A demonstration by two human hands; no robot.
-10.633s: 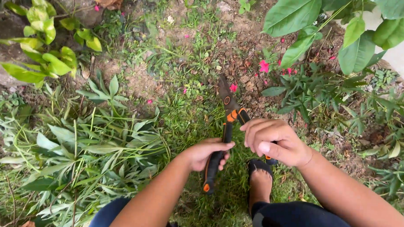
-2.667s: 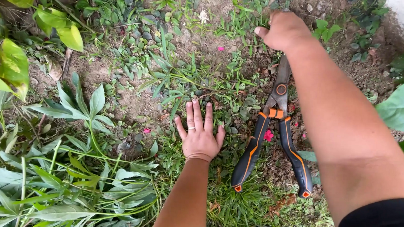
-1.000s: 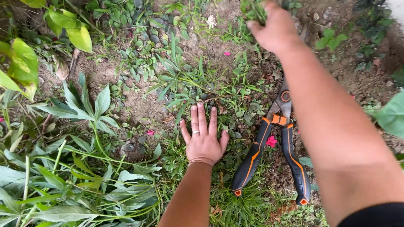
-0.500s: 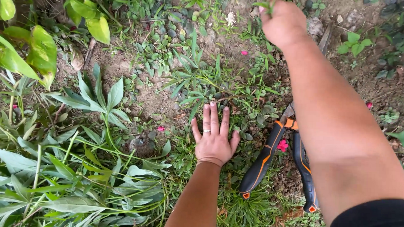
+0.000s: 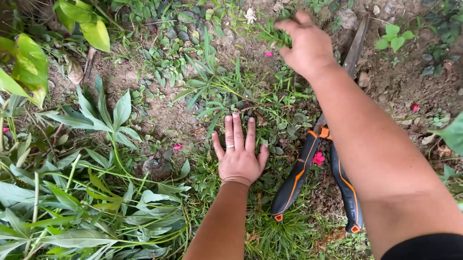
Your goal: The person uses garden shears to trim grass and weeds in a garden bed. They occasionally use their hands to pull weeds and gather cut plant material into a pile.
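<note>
Head view: the right hand (image 5: 309, 45) is gripping a weed tuft (image 5: 274, 34) ahead of the left hand (image 5: 238, 156), which is lying open and flat beside the shears (image 5: 317, 184).

The right forearm (image 5: 374, 150) hides the shears' (image 5: 297, 178) pivot and blades.

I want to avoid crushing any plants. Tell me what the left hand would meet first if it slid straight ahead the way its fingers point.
The left hand lies flat with fingers pointing up the picture. Straight ahead it would probably first meet the low sprawling weed with narrow green leaves, then bare brown soil. Depth is hard to judge.
</note>
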